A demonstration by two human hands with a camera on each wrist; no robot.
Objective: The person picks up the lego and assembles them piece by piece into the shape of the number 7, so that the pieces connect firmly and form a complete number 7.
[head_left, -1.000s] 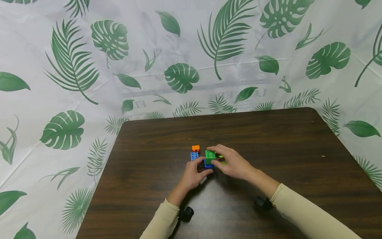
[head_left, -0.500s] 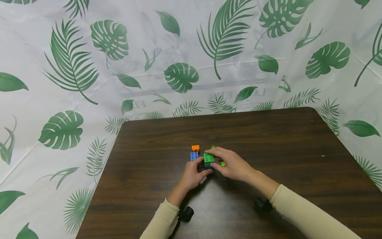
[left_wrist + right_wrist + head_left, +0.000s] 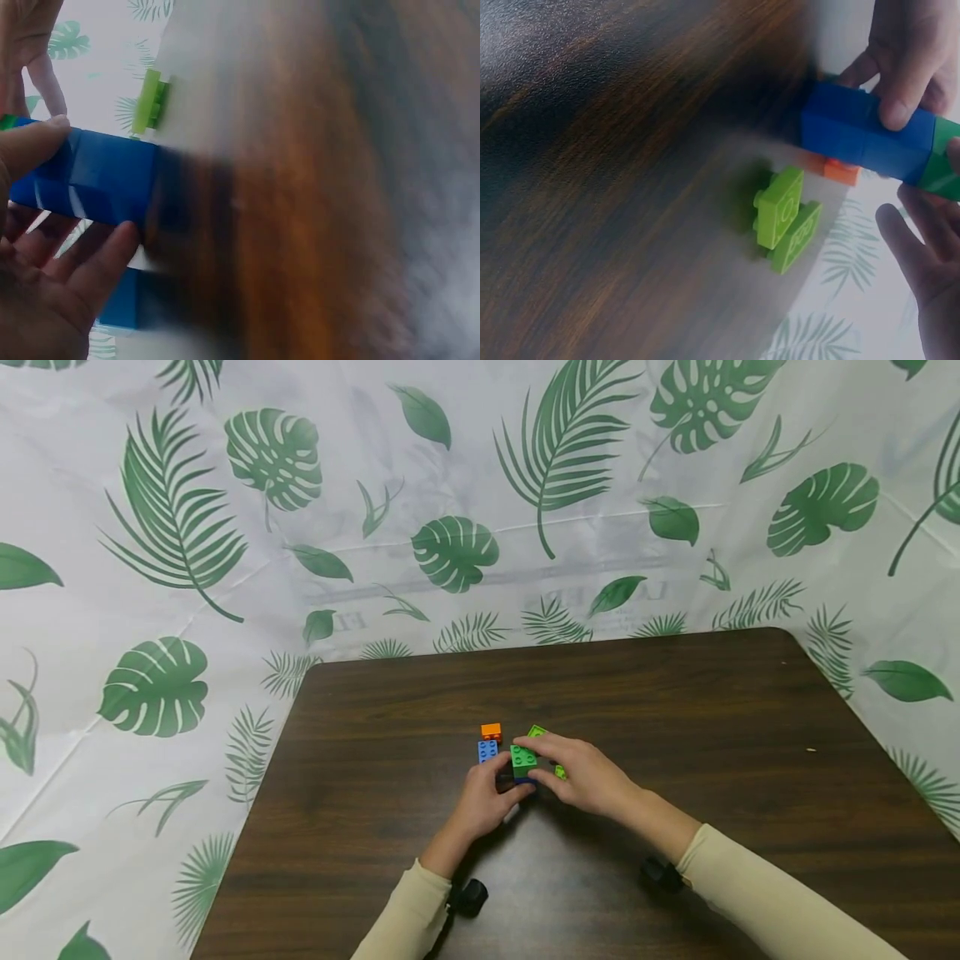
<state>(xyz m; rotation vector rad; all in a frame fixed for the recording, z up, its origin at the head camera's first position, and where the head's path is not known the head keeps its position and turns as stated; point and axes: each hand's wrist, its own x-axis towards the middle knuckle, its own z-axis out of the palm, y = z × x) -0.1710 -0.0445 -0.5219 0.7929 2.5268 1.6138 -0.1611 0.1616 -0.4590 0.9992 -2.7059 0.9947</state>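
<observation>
A stack of two dark blue toy building bricks stands upright on the table, topped by a green brick. My left hand grips the blue bricks, thumb on one side and fingers on the other, as the left wrist view shows. From the right, my right hand pinches the green brick between thumb and fingers. In the right wrist view the green brick meets the upper blue brick with no visible gap. Most of the blue stack is hidden in the head view.
Left of the stack lie a lighter blue brick and an orange brick behind it. On the right are two thin lime green bricks, partly behind my right hand in the head view. A leaf-print sheet hangs behind the brown table.
The right hand has brought the green brick slightly down and left onto the blue stack, covering more blue. Over the last half second it has barely moved. The left hand has stayed put.
</observation>
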